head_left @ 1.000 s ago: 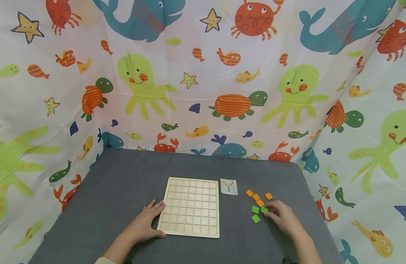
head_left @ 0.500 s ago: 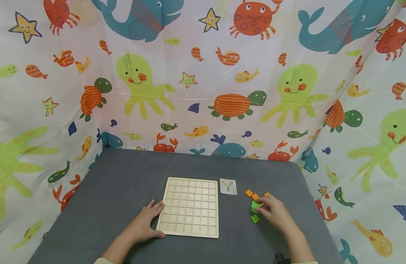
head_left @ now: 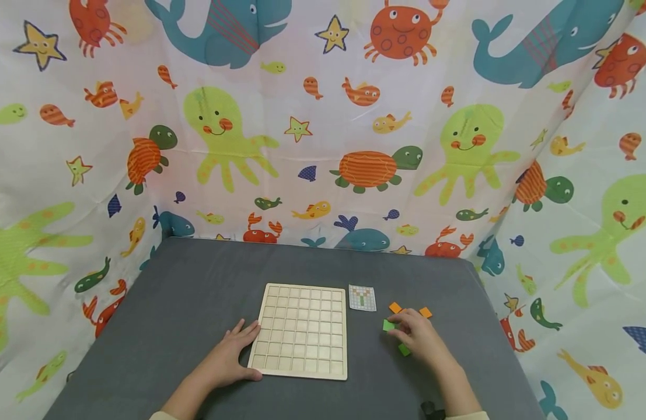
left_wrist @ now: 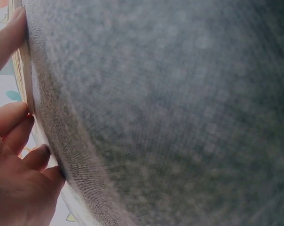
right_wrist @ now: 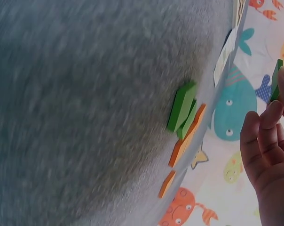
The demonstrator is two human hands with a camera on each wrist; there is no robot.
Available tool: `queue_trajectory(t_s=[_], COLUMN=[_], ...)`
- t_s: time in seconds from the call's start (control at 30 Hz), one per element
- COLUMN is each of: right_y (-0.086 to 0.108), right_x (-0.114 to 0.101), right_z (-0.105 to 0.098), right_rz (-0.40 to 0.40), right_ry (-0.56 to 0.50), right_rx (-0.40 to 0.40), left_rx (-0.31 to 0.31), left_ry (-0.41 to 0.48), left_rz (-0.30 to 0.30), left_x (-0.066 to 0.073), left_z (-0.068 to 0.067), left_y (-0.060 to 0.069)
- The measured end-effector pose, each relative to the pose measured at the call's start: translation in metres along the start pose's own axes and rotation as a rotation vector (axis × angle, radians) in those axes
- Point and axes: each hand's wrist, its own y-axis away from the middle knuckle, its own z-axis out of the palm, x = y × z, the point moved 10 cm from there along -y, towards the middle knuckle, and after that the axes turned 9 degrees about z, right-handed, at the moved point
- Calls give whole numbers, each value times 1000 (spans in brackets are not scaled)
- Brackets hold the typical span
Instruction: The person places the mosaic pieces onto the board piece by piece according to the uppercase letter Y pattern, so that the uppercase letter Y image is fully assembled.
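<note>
A square wooden grid board (head_left: 301,329) lies on the table with nothing in its cells. My left hand (head_left: 229,357) rests at its near left corner, thumb at the corner and fingers spread along the left edge; the left wrist view shows the fingertips against that edge. Between thumb and fingertips my right hand (head_left: 425,339) pinches a green square tile (head_left: 388,325), held above the table in the right wrist view. Below the right hand lies another green tile (head_left: 404,349). Orange tiles (head_left: 395,307) lie just beyond, partly covered by the hand.
A small printed grid card (head_left: 362,298) lies right of the board's far corner. One orange tile (head_left: 425,312) sits apart on the right. A curtain (head_left: 280,163) with sea animals surrounds the dark grey table (head_left: 207,280) at the back and sides.
My right hand has picked a green tile off the table and carried it left, past the other tiles. The left hand has stayed at the board.
</note>
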Motion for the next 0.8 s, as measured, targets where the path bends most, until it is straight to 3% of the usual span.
queue_trajectory(t_s=[0.3,0.8], right_y=[0,-5], right_x=[-15,-41], right_z=[12,42], right_rz=[-60,-88], right_ry=[-17,-14], right_rx=[51,-7], left_rx=[-1,-2], left_ry=[4,11], left_rz=[-1,17], left_x=[1,2], left_z=[0,0], left_y=[1,1])
